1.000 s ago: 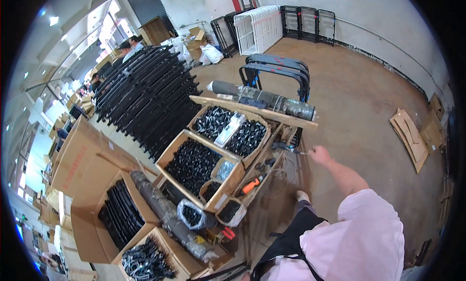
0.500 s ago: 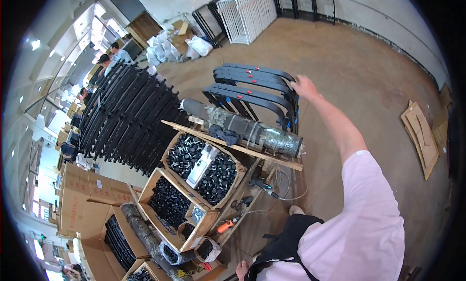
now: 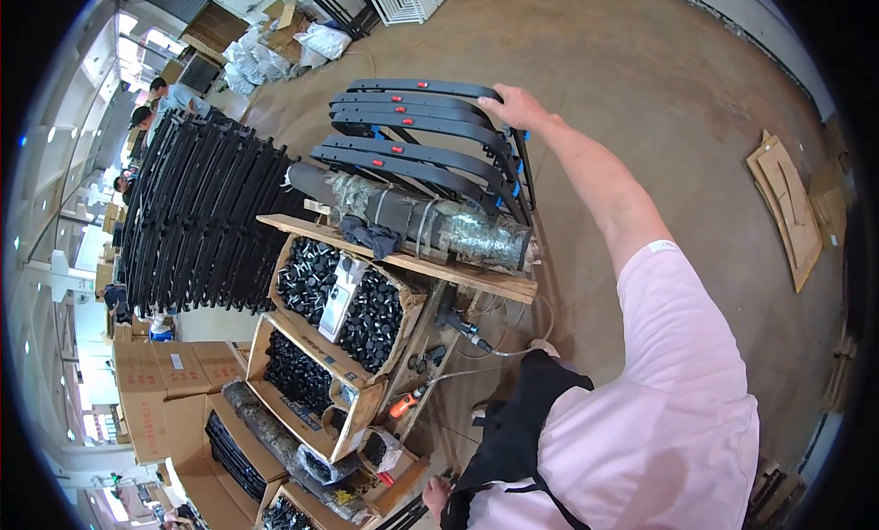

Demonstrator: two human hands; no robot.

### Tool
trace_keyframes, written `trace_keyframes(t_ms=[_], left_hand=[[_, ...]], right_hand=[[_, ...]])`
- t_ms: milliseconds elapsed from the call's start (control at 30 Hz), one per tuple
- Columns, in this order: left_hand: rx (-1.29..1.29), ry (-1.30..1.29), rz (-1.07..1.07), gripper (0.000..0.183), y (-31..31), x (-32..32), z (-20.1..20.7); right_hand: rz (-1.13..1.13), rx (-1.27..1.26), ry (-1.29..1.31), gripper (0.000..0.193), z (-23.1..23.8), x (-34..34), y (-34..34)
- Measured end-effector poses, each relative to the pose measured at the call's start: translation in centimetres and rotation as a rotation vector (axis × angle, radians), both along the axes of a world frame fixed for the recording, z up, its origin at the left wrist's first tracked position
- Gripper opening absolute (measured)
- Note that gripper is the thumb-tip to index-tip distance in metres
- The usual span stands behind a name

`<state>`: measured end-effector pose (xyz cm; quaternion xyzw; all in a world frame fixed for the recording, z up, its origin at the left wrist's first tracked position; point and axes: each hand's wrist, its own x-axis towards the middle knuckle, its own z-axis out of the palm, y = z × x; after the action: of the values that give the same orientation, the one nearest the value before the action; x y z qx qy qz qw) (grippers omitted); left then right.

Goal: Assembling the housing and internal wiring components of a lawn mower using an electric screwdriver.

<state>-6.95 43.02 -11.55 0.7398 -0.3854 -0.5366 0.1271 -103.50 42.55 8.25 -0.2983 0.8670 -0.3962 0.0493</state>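
My right hand (image 3: 515,107) is stretched out far ahead, its fingers closed over the curved right end of the farthest black metal frame (image 3: 449,90). That frame stands slightly apart from several like black frames (image 3: 412,124) with rounded corners and small red pieces on top. These lean together behind a wrapped roll (image 3: 389,210). Low down, near the picture's bottom edge, my left hand (image 3: 437,495) hangs by the black apron (image 3: 526,420). Its fingers look curled beside dark bars (image 3: 403,513); I cannot make out what it grips.
A wooden bench plank (image 3: 403,257) borders boxes of black knobs (image 3: 371,315) and small black parts (image 3: 295,370). A power tool (image 3: 462,329) and an orange-handled tool (image 3: 403,405) hang beside it. Black frames (image 3: 201,210) are stacked left; flattened cardboard (image 3: 783,210) lies right. People stand far left.
The view has shifted, and the scene sits further left. A gap has opened between the farthest frame, under my right hand, and the others. Dark bars now show beside my left hand.
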Motion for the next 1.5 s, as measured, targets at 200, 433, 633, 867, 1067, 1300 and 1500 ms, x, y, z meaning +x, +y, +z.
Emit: trace_keyframes(t_ms=[200,433,633,867,1067,1300,1500], left_hand=[[-0.164,-0.078,-0.183,0.032,-3.0,-8.2,2.6],[-0.194,0.202,-0.269,0.031,-7.4,-18.5,2.1],[-0.241,0.523,-0.688,0.040,-4.5,-44.4,14.3],[0.315,0.958,-0.948,0.045,4.7,-67.5,19.7],[0.439,0.861,-0.961,0.033,13.0,-68.1,23.0],[0.377,0.844,-0.967,0.035,14.8,-62.1,25.0],[0.373,0.969,-1.022,0.029,7.6,-54.5,29.8]], right_hand=[[-0.074,-0.011,0.027,0.060,0.0,-0.1,2.7],[-0.183,0.014,0.062,0.057,0.1,3.4,7.7],[-0.273,-0.230,-0.054,0.053,-1.6,12.0,18.9],[0.110,-0.203,-0.404,0.038,-0.4,25.8,24.9],[-0.705,-0.755,-1.379,0.065,-30.4,33.7,42.7],[-0.877,-0.827,-1.810,0.058,-28.9,37.2,27.9],[-0.625,-1.178,-1.496,0.051,-33.8,35.9,26.5]])
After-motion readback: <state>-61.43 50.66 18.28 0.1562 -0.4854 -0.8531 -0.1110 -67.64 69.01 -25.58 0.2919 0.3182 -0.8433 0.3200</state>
